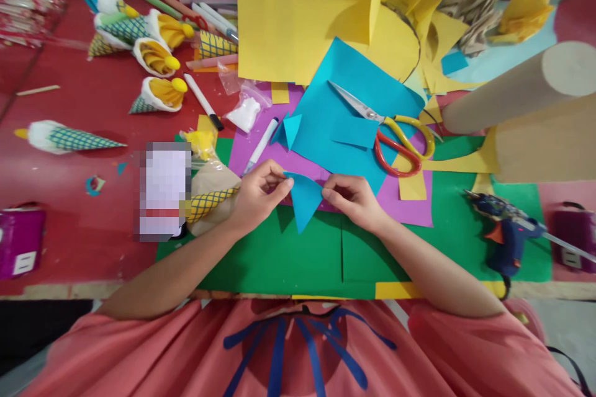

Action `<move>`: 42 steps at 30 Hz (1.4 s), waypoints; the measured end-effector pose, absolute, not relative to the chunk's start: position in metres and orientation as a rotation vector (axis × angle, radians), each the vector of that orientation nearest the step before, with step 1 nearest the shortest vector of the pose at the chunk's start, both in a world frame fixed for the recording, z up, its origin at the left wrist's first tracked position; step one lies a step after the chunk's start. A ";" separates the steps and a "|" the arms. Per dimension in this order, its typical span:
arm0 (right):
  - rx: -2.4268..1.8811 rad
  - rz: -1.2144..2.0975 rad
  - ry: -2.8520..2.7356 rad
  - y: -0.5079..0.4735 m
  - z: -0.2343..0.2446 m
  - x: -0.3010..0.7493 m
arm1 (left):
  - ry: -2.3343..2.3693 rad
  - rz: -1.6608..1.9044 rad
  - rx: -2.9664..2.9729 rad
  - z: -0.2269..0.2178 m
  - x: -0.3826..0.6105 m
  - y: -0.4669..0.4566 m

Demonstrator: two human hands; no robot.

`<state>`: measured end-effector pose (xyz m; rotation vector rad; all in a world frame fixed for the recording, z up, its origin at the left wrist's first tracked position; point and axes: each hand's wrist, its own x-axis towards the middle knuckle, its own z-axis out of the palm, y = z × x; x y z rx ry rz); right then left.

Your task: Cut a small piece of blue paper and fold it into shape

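Observation:
Between my two hands hangs a small blue paper triangle (305, 198), its point downward. My left hand (263, 195) pinches its upper left corner between thumb and fingers. The upper right corner is pinched by my right hand (351, 198). Just beyond lies a large blue sheet (321, 105) with scissors (395, 136) on it, their handles yellow and red. A blue strip (356, 132) rests by the blades. Left of the sheet sits a small folded blue piece (291, 130), beside a white marker (261, 146).
Green sheets (279, 254) and a purple sheet (421, 211) cover the table under my hands. A glue gun (507, 242) lies at right, near a thick cardboard tube (512, 87). Yellow paper (298, 18) spreads at the back. Several decorated cones (84, 138) lie at left.

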<state>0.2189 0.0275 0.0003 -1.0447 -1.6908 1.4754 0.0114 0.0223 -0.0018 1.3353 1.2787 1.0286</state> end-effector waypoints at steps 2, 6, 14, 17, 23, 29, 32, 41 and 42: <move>-1.034 1.470 -1.714 0.028 -0.001 0.219 | 1.284 1.101 1.405 -0.003 0.011 0.023; -1.003 1.496 -1.733 0.028 -0.002 0.220 | 1.321 1.184 1.540 -0.004 0.008 0.024; -1.071 1.608 -1.442 0.027 0.000 0.219 | 1.238 0.878 1.562 0.002 0.007 0.021; -1.089 1.631 -1.389 0.027 0.000 0.218 | 1.226 0.840 1.502 0.003 0.009 0.020; -1.099 1.606 -1.282 0.029 -0.002 0.216 | 1.242 0.901 1.387 0.000 0.009 0.021; -1.124 1.596 -1.349 0.028 -0.004 0.217 | 1.220 0.868 1.417 0.000 0.009 0.021; -1.109 1.645 -1.370 0.027 -0.003 0.217 | 1.215 0.829 1.471 -0.002 0.009 0.019; -1.176 1.572 -1.449 0.027 -0.002 0.216 | 0.999 0.994 1.617 -0.016 0.005 0.018; -1.176 1.580 -1.437 0.027 -0.002 0.216 | 1.001 0.988 1.662 -0.015 0.004 0.019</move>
